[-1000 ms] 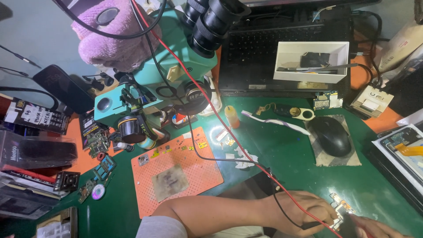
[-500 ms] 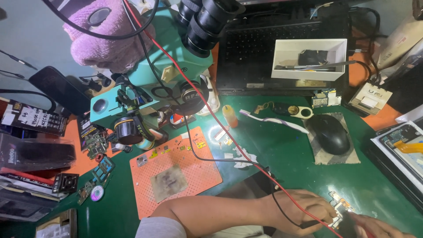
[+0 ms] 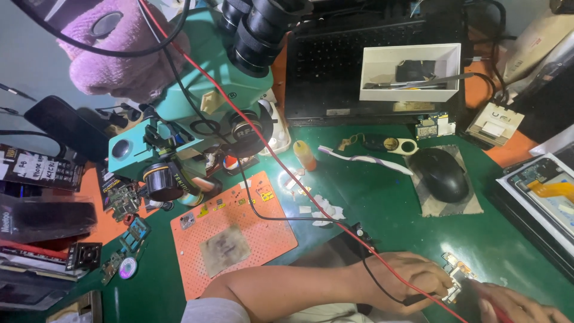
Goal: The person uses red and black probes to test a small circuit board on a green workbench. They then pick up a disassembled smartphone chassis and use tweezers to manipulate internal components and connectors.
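Note:
A small phone circuit board (image 3: 455, 276) lies on the green mat (image 3: 371, 197) near the front edge, lit brightly. My left hand (image 3: 412, 276) reaches across from the left and rests against the board's left side, pinching a black probe (image 3: 414, 297) whose black lead (image 3: 263, 216) runs back over the orange pad. My right hand (image 3: 519, 305) is at the bottom right corner, closed on a red probe (image 3: 485, 302) pointing at the board. The red lead (image 3: 281, 164) runs up past the microscope.
A teal microscope (image 3: 209, 101) stands at the back left, with an orange perforated pad (image 3: 233, 233) in front of it. A laptop (image 3: 359, 66) carries a white tray (image 3: 411, 72). A black mouse (image 3: 439, 174), toothbrush (image 3: 365, 159), small bottle (image 3: 305, 157) and loose boards lie around.
The view has shifted slightly. Both hands stay at the circuit board with the probes, with no clear movement.

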